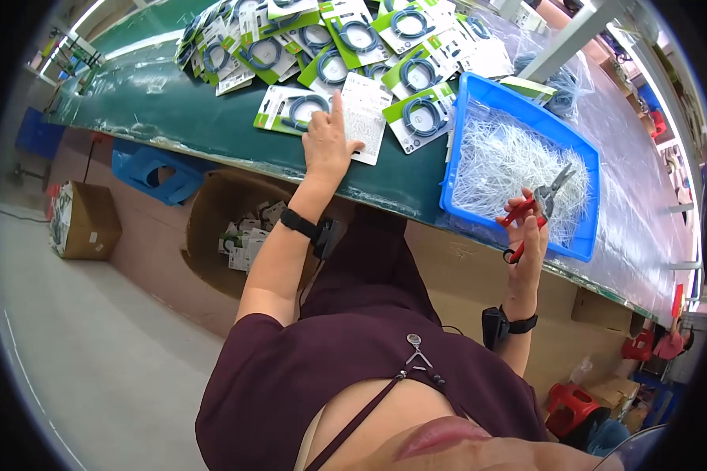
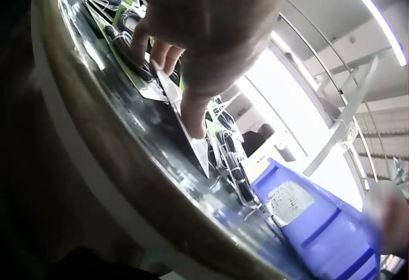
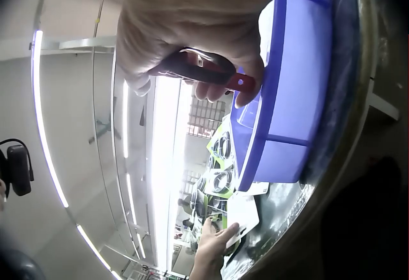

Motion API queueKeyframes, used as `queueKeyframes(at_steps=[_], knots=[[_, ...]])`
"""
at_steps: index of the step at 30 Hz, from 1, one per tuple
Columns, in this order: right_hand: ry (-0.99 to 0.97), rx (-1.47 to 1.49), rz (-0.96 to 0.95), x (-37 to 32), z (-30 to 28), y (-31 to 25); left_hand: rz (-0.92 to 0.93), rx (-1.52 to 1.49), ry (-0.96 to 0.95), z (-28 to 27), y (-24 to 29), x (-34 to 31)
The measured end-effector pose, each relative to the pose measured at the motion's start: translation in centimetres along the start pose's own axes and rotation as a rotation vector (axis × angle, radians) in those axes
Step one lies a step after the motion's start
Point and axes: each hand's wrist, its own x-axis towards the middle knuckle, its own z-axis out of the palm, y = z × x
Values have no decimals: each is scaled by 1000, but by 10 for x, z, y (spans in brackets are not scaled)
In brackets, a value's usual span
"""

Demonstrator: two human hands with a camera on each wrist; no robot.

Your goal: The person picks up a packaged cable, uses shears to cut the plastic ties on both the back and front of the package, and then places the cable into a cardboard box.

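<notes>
My left hand grips a white printed card by its near part, at the table's front edge. The left wrist view shows the thumb on one face of this card and fingers on the other, the card tilted up. Beside it lies a green-and-white card with a coiled blue-grey cable. My right hand holds red-handled cutters, blades pointing away over a blue tray full of thin white strips. In the right wrist view a red handle shows under the palm.
A heap of carded cables covers the back of the green table. A metal post rises behind the tray. Below the table edge stand a carton with cards, a blue stool and another box.
</notes>
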Motion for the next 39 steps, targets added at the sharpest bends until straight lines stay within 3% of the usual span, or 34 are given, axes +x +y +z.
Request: queueKeyframes(at_steps=[2,3,6,11,15,18,21,24,27,28,31,34,39], knots=[[-34,22,-14,0,-3,1,-11,-404,97,16,-11,9],[-48,35,-17,-1,-5,3,7,-396,92,18,-11,15],[-32,87,-18,-2,-7,5,-422,-1259,-611,21,-14,25],[-60,124,-30,-2,-9,6,-371,-1380,-550,29,26,2],[-67,183,-23,-1,-13,6,-337,-1636,-394,16,77,-15],[-56,194,-21,-1,-13,6,-196,-1848,-309,30,88,-17],[-44,160,-24,-6,-19,2,-218,-1867,-281,28,62,-8],[-55,99,-23,-7,-18,-2,-177,-1844,-196,-7,59,-9],[-60,-398,-94,-8,-9,-7,-83,-1777,-63,-65,77,-24],[-56,-398,-93,-8,-4,-11,-57,-1791,-116,-76,86,-27],[39,-1114,-508,-2,16,-21,10,-1827,-274,-90,113,-33],[88,-1131,-487,1,15,-23,115,-1830,-459,-87,133,-40],[131,-1190,-449,-1,4,-25,192,-1723,-516,-80,152,-51]])
